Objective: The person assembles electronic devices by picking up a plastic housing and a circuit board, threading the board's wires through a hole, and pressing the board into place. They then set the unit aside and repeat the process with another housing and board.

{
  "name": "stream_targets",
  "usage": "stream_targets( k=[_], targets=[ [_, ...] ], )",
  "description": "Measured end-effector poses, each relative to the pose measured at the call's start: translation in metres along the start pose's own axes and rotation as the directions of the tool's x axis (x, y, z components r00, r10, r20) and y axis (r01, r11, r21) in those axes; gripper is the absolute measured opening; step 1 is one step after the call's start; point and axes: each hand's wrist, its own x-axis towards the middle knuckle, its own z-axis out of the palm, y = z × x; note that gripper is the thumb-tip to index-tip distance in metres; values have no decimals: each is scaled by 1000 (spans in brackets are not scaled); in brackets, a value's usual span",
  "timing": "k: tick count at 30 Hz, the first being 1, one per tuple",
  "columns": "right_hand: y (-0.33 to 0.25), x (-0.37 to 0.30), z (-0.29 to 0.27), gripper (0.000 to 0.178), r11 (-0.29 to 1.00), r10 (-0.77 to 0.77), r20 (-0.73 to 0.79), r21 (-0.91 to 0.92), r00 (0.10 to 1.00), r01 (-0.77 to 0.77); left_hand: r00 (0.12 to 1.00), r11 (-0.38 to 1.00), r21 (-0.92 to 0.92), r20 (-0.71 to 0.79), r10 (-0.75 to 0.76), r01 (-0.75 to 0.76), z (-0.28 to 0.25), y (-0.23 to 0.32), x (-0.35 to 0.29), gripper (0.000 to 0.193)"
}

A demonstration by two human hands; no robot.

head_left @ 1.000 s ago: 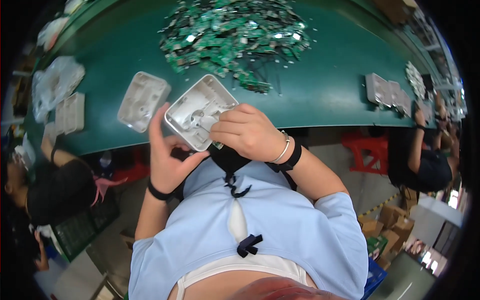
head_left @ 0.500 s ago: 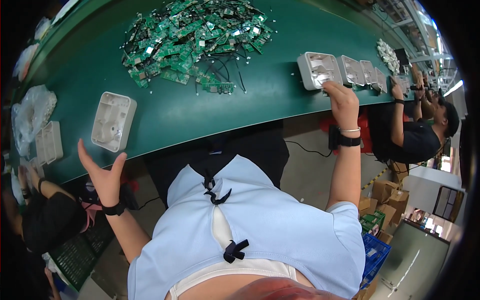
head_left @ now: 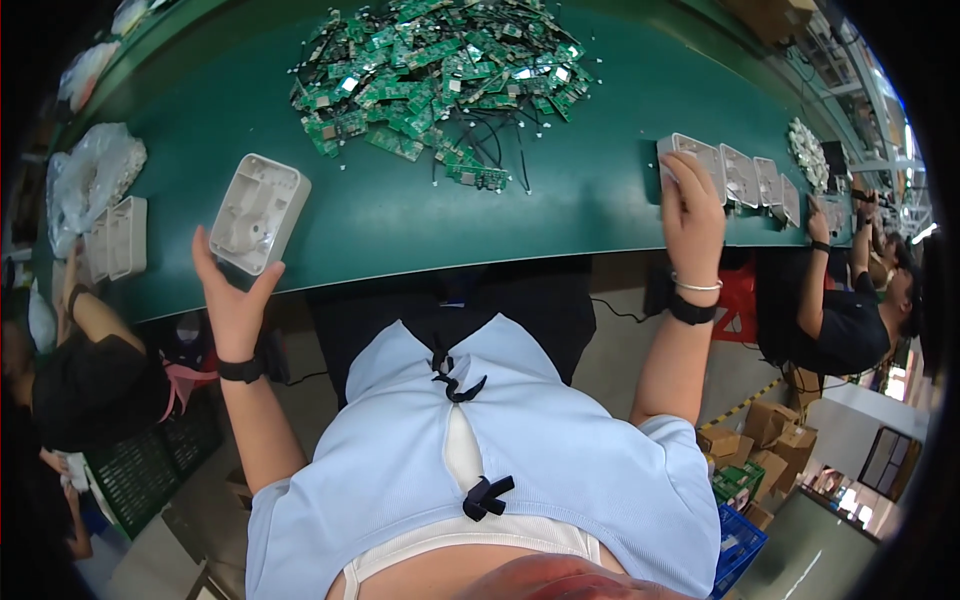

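Note:
My left hand (head_left: 237,305) is spread wide at the table's near edge, thumb and fingers apart. Between them is the near end of a white plastic housing (head_left: 258,215), open side up, with moulded compartments inside. The thumb tip is close to its lower corner; whether it touches I cannot tell. At the right, my right hand (head_left: 694,230) is raised in front of another white housing (head_left: 703,152), the first of a row. Its fingers are slightly bent and loosely extended, and nothing shows in them. They hide part of that housing.
A heap of green circuit boards (head_left: 440,75) with black wires covers the far middle of the green table (head_left: 420,235). More white housings (head_left: 740,176) continue rightward toward a seated person (head_left: 850,310). At left lie a plastic bag (head_left: 85,180) and further housings (head_left: 126,238), beside another person's arm (head_left: 105,310).
The whole view has shifted. My left hand has moved closer to the left housing. The first right-hand housing sits nearer its row, and my right hand has drawn slightly left across its front.

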Motion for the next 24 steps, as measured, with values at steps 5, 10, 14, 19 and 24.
stream_targets(
  k=[5,10,14,19,24],
  targets=[
    [-76,59,59,20,940,43,121,330,992,-81,999,999,-28,-45,-25,24,5,2,1,115],
    [-80,111,80,21,917,127,720,177,682,-358,997,1000,17,-73,23,-21,6,21,-18,115],
    [-56,99,104,19,698,-60,715,529,696,-483,992,990,72,-17,124,-122,8,43,-36,117],
    [-86,76,100,15,115,-28,753,656,657,-746,961,963,11,67,267,-269,23,67,-41,108],
    [-123,40,117,14,-697,-183,594,483,783,-529,942,947,-45,102,320,-317,36,74,-40,104]
  ],
)
